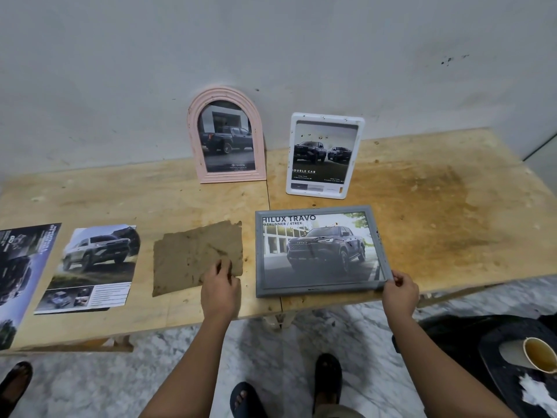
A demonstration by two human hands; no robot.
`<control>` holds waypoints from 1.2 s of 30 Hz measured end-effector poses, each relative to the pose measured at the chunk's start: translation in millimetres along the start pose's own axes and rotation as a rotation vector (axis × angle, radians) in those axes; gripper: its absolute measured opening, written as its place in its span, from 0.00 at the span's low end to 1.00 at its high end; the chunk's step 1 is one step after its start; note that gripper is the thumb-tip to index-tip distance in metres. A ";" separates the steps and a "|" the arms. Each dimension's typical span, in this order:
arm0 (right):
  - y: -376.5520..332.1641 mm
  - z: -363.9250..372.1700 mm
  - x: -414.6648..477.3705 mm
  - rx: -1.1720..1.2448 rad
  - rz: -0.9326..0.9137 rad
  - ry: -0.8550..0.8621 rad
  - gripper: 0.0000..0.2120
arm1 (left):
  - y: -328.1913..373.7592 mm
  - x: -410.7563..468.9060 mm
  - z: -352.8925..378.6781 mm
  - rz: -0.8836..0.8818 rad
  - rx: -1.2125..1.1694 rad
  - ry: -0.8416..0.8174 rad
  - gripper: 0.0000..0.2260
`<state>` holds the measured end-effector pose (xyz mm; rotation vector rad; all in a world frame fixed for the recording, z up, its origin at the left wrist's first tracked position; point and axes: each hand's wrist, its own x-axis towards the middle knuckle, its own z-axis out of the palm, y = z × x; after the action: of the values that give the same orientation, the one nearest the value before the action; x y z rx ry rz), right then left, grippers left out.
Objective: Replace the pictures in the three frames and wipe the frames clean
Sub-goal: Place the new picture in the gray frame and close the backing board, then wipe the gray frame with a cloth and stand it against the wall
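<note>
Grey frame (317, 290) lies flat on the table (437, 191), close to the front edge, w/ a dark pickup pic under a "HILUX TRAVO" heading in it. Right grip (401, 292) is clamped on its near right corner, fingers curled over the rim. Left grip (220, 282) sits on the near right corner of the brown cloth (193, 254), fingers curled onto the fabric and pinching it. Cloth is spread flat just left of the grey frame, not touching it, stained and rough at the edges. At the back, pink arched frame (224, 93) leans on the wall (271, 40) w/ a dark truck pic inside. White frame (327, 117) stands just right of it, a bit nearer, showing two trucks, w/ dark specks on the glass and rim. Far left of the table: two loose pics lying flat, a white SUV print (96, 267) and a dark print (21, 273) at the edge of view. Table top right of the frames is blotched brown. Paper cup (539, 354) sits low at the right, off the table.
</note>
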<state>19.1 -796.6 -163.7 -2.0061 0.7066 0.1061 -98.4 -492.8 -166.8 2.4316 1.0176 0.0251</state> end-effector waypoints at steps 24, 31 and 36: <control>-55.2 -5.0 -22.5 -0.052 -0.136 -0.188 0.15 | 67.2 20.9 -82.5 -0.046 -0.879 0.247 0.08; -165.9 17.1 -77.2 0.147 -0.459 -0.764 0.21 | 132.0 21.7 -137.9 -0.009 -1.171 -0.140 0.09; -191.9 16.8 -80.6 0.154 -0.376 -1.017 0.43 | 170.7 12.5 -174.0 0.155 -1.196 -0.323 0.09</control>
<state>55.7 -678.2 4.3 -1.6056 -0.2999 0.7527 -11.7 -509.5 60.7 1.3355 0.4262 0.2168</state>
